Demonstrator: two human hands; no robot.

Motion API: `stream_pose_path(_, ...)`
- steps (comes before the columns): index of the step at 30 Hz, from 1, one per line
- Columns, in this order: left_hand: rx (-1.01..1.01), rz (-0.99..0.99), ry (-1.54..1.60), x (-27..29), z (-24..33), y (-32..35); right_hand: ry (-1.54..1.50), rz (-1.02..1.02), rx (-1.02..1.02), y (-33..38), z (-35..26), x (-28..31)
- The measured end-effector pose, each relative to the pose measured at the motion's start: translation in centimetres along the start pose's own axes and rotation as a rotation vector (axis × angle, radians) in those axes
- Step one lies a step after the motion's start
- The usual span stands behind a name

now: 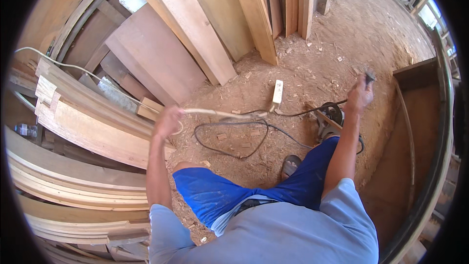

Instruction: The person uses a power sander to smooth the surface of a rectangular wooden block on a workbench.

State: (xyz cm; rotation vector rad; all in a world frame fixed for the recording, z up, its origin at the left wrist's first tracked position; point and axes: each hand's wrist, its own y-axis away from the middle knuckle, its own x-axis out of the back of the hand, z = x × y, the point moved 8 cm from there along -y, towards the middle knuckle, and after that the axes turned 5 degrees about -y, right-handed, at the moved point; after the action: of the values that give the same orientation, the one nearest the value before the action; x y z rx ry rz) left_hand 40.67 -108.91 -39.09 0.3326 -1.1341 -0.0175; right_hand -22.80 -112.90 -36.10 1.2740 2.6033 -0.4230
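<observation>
My left hand (168,121), slightly blurred, is closed around a white cable (215,112) that runs right toward a white power strip (277,93) near the middle. A black plug (370,77) sticks out of my closed right hand (360,96), raised at the right. From that hand a black cord (303,112) passes left, then loops over the ground. Below my right hand a power tool with a round dark part (333,113), perhaps a circular saw, rests on the ground beside my leg, partly hidden by my forearm.
Tall boards (193,24) lean at the back. Stacked planks (88,122) fill the left side, with a clear plastic bottle (25,129) among them. Wood chips (246,145) litter the dirt floor (337,44). A large wooden panel (415,151) with a raised edge stands at the right.
</observation>
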Motion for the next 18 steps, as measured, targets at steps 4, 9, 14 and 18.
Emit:
stream_pose_path(4, -0.027, 0.394, -0.260, 8.4, -4.7, -1.1, -0.202, 0.239, 0.018, -2.3, -2.1, 4.2)
stream_pose_path(9, 0.150, 0.594, -0.235, 12.3, -10.5, 0.4, -0.417, 0.312, -0.082, -3.2, -1.3, 6.8)
stream_pose_path(14, 0.291, 0.659, -0.070, 12.7, -12.4, 2.6, -0.387, 0.306, -0.076, -4.5, -0.4, 8.0)
stream_pose_path(18, 0.292, 0.673, -0.132, 12.4, -15.4, 2.3, -0.389, 0.404, 0.010, -6.4, -0.8, 10.4)
